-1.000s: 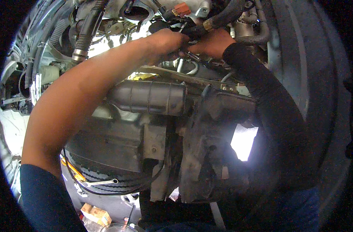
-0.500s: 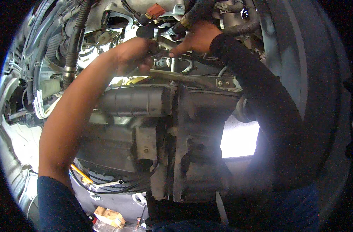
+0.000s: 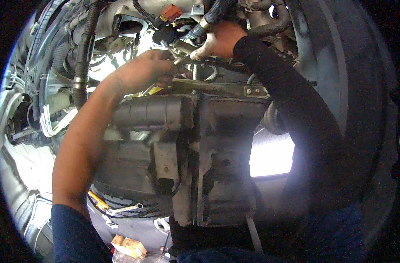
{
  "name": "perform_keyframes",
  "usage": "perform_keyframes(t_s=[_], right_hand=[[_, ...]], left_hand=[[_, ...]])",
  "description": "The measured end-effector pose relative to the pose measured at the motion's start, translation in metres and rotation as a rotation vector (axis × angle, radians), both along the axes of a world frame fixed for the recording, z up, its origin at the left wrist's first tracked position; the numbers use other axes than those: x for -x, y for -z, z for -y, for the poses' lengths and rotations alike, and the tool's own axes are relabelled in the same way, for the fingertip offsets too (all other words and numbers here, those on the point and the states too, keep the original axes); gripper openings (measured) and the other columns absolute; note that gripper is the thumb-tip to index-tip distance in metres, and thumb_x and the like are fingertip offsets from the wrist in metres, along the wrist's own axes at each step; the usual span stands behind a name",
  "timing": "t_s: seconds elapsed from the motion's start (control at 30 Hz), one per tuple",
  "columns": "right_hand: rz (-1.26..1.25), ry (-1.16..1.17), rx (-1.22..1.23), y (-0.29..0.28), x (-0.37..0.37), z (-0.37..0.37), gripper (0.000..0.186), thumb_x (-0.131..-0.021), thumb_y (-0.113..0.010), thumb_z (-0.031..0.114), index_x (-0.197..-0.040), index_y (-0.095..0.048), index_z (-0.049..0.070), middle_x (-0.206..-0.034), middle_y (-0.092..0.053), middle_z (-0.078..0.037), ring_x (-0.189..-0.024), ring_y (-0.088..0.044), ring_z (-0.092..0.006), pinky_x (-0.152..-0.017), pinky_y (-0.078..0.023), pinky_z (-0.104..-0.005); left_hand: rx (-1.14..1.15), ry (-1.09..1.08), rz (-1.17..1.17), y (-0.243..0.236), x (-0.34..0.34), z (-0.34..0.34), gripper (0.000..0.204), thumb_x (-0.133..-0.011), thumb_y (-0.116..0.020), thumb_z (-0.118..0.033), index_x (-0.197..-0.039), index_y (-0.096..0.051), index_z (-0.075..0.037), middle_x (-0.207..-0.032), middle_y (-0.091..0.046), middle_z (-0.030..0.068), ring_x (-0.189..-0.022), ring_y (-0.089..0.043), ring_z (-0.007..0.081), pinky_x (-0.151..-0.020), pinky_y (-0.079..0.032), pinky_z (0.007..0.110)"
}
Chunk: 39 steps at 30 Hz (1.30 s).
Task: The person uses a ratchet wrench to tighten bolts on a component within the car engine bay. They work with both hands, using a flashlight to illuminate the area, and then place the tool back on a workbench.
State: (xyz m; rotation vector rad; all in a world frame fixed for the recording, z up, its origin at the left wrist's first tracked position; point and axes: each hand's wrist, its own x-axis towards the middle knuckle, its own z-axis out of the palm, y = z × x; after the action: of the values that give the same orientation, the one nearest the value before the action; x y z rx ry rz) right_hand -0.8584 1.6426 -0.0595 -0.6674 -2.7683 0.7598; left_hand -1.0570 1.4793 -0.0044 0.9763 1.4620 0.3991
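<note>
Engine bay, upper centre. Work judged partway. An oval flanged port (image 3: 131,26) on the cast-metal housing is seen uncovered. A braided black hose (image 3: 218,12) is seen with its metal band (image 3: 203,23) on it; whether its end is seated or loose cannot be told. No finished joint can be confirmed between the hands, so fitting work there is judged incomplete.

Slim metal tool (image 3: 178,60): located between the hands, just below the hose. By the left hand (image 3: 151,68) it appears to be gripped, fingers curled inward, knuckles up. The right hand (image 3: 222,41) is set against the hose, thumb extended toward the tool; its other fingers are hidden, so their closure cannot be told.

Both arms are raised with elbows spread wide. The bare left forearm is angled up and inward from lower left; the black-sleeved right one is slanted in from the right.

Near the hands, an orange-red connector (image 3: 170,13) is noted; well below, a combination wrench (image 3: 126,209).
</note>
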Motion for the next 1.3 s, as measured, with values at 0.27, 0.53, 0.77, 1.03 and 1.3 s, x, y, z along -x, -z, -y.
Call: perform_keyframes(t_s=[0.27,0.53,0.77,1.03,1.3], right_hand=[[0.077,0.033,-0.092,-0.002,0.0,0.004,0.068,-0.07,-0.079,0.051,-0.118,-0.068,0.005,-0.11,-0.072,-0.02,-0.099,-0.068,-0.0389,-0.091,-0.054,-0.0454],[0.156,0.041,-0.263,0.012,0.005,0.003,0.078,-0.076,-0.072,0.065,-0.123,-0.064,0.004,-0.108,-0.072,-0.02,-0.103,-0.067,-0.0379,-0.091,-0.053,-0.0464],[0.157,0.132,-0.386,0.017,0.008,0.012,0.069,-0.078,-0.062,0.075,-0.108,-0.074,0.015,-0.097,-0.074,-0.013,-0.088,-0.071,-0.0339,-0.082,-0.056,-0.0458],[0.202,0.122,-0.492,0.018,0.011,0.016,0.065,-0.082,-0.055,0.077,-0.1,-0.075,0.017,-0.086,-0.074,-0.009,-0.076,-0.071,-0.0306,-0.07,-0.058,-0.0444],[0.157,0.193,-0.445,0.023,0.014,0.016,0.067,-0.078,-0.058,0.079,-0.095,-0.074,0.016,-0.079,-0.073,-0.01,-0.074,-0.071,-0.0303,-0.069,-0.058,-0.0434]], left_hand=[[-0.449,0.484,-0.817,0.0,-0.013,-0.006,0.035,-0.096,-0.056,-0.022,-0.12,-0.055,0.004,-0.105,-0.067,0.0278,-0.104,-0.065,0.0425,-0.089,-0.051,0.052],[-0.5,0.709,-1.099,0.008,-0.01,-0.027,0.028,-0.096,-0.053,-0.015,-0.12,-0.052,0.0,-0.096,-0.068,0.0283,-0.091,-0.067,0.0479,-0.077,-0.054,0.056],[-0.222,0.665,-1.121,0.008,-0.024,-0.037,0.036,-0.091,-0.054,-0.005,-0.125,-0.055,0.003,-0.114,-0.07,0.0234,-0.103,-0.07,0.039,-0.085,-0.058,0.047],[-0.308,0.507,-1.084,0.022,-0.017,-0.034,0.037,-0.102,-0.035,-0.02,-0.119,-0.058,0.002,-0.108,-0.07,0.0255,-0.103,-0.068,0.0418,-0.087,-0.056,0.052],[-0.521,0.447,-1.115,0.031,-0.016,-0.028,0.032,-0.103,-0.035,-0.019,-0.109,-0.06,0.001,-0.092,-0.072,0.0226,-0.088,-0.07,0.0418,-0.078,-0.056,0.053]])
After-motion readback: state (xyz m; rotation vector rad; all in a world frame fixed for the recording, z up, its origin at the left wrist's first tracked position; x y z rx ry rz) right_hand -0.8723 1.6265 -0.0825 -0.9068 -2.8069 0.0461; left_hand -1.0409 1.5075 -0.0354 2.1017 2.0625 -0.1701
